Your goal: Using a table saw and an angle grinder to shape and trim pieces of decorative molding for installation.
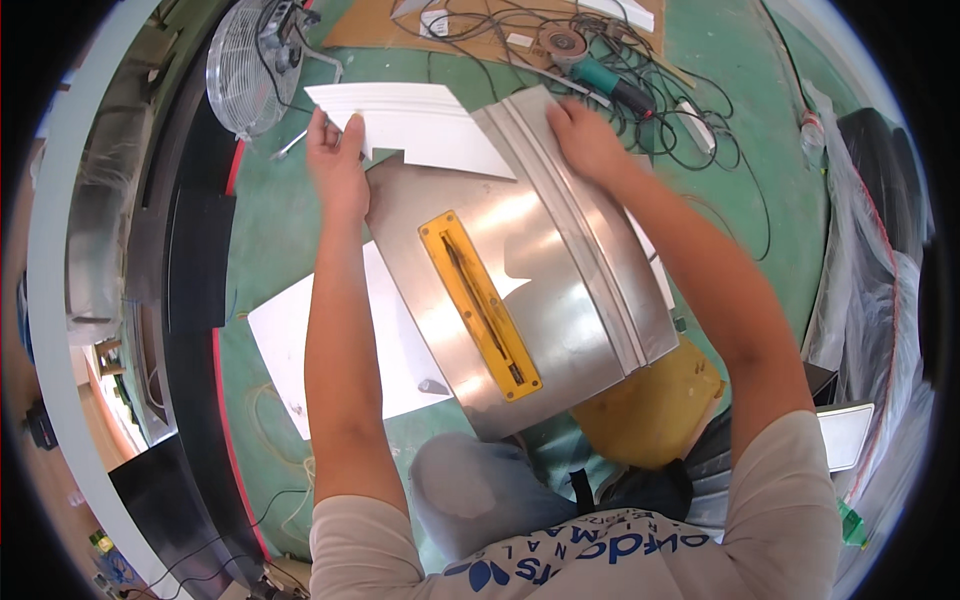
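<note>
My left hand (340, 160) pinches the left end of a white sheet piece (415, 122), thumb on top. This piece has parallel lines along it and a small notch in its lower edge. Its right end overlaps a large shiny metal panel (560, 290). At the panel's top right corner, my right hand (585, 140) is closed on its edge, next to the raised ridges that run down the right side. A yellow frame with a dark slot (480, 305) lies on the panel, slanting. The panel is tilted above my knees, its underside hidden.
An angle grinder (600, 75) lies among tangled black cables at the back. A metal fan (255, 70) stands at the far left. Another white sheet (290, 330) rests on the green floor, left of the panel. A yellow pad (655, 405) is by my right knee; plastic sheeting (875, 300) hangs right.
</note>
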The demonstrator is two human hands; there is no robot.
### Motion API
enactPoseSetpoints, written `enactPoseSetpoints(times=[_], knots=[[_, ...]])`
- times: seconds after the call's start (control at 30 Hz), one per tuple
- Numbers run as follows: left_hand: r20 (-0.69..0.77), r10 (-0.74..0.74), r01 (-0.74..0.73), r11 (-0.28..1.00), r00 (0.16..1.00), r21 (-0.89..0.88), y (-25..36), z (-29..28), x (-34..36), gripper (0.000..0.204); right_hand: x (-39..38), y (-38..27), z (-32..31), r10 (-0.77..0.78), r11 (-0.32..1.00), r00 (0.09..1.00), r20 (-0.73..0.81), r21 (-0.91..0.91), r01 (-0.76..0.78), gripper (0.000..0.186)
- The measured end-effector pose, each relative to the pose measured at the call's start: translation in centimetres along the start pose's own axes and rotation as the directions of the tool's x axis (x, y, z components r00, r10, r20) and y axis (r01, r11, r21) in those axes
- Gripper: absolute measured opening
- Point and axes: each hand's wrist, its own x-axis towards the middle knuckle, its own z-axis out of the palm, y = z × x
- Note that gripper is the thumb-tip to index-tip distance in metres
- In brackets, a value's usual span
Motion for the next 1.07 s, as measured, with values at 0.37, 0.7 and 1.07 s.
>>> enactPoseSetpoints(times=[0.37,0.7,1.07], knots=[[-0.058,-0.209,0.203,0.975,0.976,-0.091,3.5,0.5,0.5,0.055,-10.7,0.0,-4.1,0.002,0.995,0.999,-0.042,-0.095,-0.006,0.044],[-0.134,-0.398,0.383,0.915,0.907,-0.127,28.7,15.8,-0.9,0.024,-23.3,-0.9,-7.8,0.279,0.946,0.959,-0.047,-0.158,-0.283,0.041],[-0.028,-0.365,0.354,0.916,0.931,-0.187,63.0,37.6,-4.3,0.026,-53.1,-11.6,-48.3,0.766,0.469,0.513,0.387,0.209,-0.858,0.045]])
